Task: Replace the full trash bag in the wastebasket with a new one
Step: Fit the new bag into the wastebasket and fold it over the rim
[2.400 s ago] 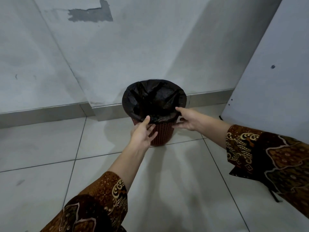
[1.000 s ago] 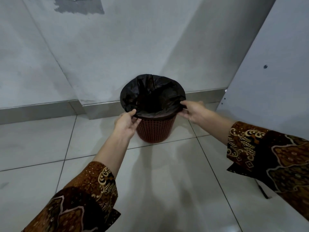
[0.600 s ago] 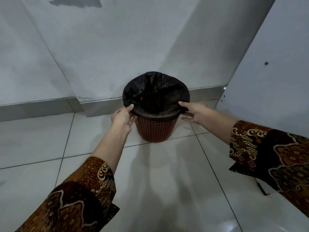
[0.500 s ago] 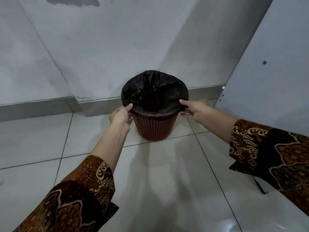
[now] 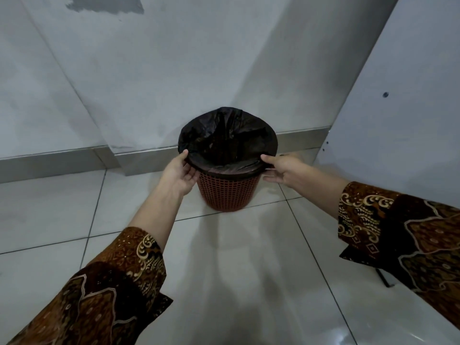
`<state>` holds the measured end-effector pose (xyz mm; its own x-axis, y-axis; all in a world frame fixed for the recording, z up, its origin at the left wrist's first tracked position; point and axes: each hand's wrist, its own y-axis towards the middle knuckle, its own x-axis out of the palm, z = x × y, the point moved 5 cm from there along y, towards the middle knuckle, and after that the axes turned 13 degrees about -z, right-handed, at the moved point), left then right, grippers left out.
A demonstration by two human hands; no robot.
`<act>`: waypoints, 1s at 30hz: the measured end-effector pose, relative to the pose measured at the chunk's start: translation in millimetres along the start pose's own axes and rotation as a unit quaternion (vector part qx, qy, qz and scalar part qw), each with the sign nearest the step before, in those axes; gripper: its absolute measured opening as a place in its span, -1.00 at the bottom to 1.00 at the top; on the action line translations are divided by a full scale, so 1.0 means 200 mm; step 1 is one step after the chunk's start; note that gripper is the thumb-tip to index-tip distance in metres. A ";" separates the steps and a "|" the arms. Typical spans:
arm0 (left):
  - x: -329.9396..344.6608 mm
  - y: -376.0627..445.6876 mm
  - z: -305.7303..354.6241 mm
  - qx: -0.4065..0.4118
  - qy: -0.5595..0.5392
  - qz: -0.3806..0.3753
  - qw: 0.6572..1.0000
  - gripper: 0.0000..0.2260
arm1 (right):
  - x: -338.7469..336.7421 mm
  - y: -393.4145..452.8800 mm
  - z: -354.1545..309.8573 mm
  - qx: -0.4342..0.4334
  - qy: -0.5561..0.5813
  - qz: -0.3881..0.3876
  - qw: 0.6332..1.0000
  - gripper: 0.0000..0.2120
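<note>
No brand, label or writing can be read on anything here. A red-brown lattice wastebasket [image 5: 227, 192] stands upright on the pale tiled floor [image 5: 249, 282], near the corner where the grey wall [image 5: 174, 70] meets a white panel [image 5: 398, 120] on the right. A black trash bag [image 5: 227, 138] lines it, its edge folded over the rim all the way round, with the plastic crumpled inside. The left hand [image 5: 178, 175] grips the bag's edge at the left of the rim, thumb on top and fingers curled beneath. The right hand [image 5: 282, 168] pinches the bag's edge at the right of the rim the same way. Both forearms come out of brown batik-patterned sleeves [image 5: 112, 282]. A grey patch [image 5: 104, 5] marks the wall high up, and a skirting strip [image 5: 57, 163] runs along its foot
</note>
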<state>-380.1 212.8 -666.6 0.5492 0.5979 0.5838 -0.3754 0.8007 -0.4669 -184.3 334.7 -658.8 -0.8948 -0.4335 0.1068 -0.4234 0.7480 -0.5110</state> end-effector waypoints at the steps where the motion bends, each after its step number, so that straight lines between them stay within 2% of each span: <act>1: 0.01 -0.01 0.00 0.026 -0.005 0.004 1.000 -0.78 | 0.01 0.00 0.00 -0.004 0.007 -0.005 1.000 -0.58; 3: 0.01 -0.04 -0.02 0.073 0.002 0.036 0.997 -0.68 | 0.02 -0.01 0.00 -0.016 0.026 -0.010 0.999 -0.58; 4: 0.01 -0.06 -0.05 0.088 0.018 0.067 0.994 -0.70 | 0.03 -0.01 0.01 -0.025 0.040 -0.006 0.999 -0.56; 6: 0.01 -0.11 -0.13 0.088 0.058 0.125 0.987 -0.70 | 0.03 -0.01 0.01 -0.044 0.071 0.015 0.996 -0.44; 8: 0.03 -0.16 -0.23 0.068 0.080 0.142 0.984 -0.66 | 0.02 0.00 0.02 -0.057 0.083 0.036 0.994 -0.35; 12: 0.15 -0.17 -0.34 0.029 0.056 0.064 0.996 -0.70 | 0.05 -0.02 0.03 -0.075 0.083 0.046 0.993 -0.32; 15: 0.18 -0.13 -0.34 0.021 0.043 0.055 0.997 -0.87 | 0.12 -0.04 0.06 -0.068 0.093 0.029 0.993 -0.36; 16: 0.18 -0.12 -0.33 0.019 0.036 0.056 0.998 -0.92 | 0.14 -0.05 0.07 -0.068 0.095 0.017 0.993 -0.47; 18: 0.18 -0.11 -0.33 0.017 0.026 0.050 0.998 -0.91 | 0.18 -0.04 0.08 -0.066 0.091 -0.009 0.994 -0.83; 19: 0.18 -0.10 -0.32 0.017 0.015 0.043 0.999 -0.91 | 0.18 -0.05 0.09 -0.059 0.082 -0.018 0.995 -0.89; 21: 0.18 -0.09 -0.31 0.029 -0.014 0.028 0.999 -0.93 | 0.18 -0.06 0.09 -0.044 0.053 -0.035 0.997 -0.90; 23: 0.17 -0.09 -0.30 0.044 -0.029 0.024 0.998 -0.95 | 0.15 -0.06 0.10 -0.022 0.039 -0.030 0.999 -0.69; 24: 0.17 -0.09 -0.29 0.049 -0.030 0.021 0.998 -0.94 | 0.14 -0.05 0.10 -0.011 0.043 -0.024 0.999 -0.65; 28: 0.13 -0.06 -0.28 0.047 -0.023 0.001 0.999 -0.97 | 0.15 0.00 0.06 -0.002 0.090 -0.066 0.994 -0.62; 30: 0.13 -0.06 -0.28 0.040 -0.029 -0.008 0.999 -0.95 | 0.16 0.02 0.05 -0.018 0.094 -0.052 0.994 -0.60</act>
<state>-319.2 216.3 -682.6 0.5124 0.5839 0.6296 -0.4258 0.8095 -0.4042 -213.9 319.9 -665.7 -0.8555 -0.4101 0.3162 -0.5162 0.7237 -0.4580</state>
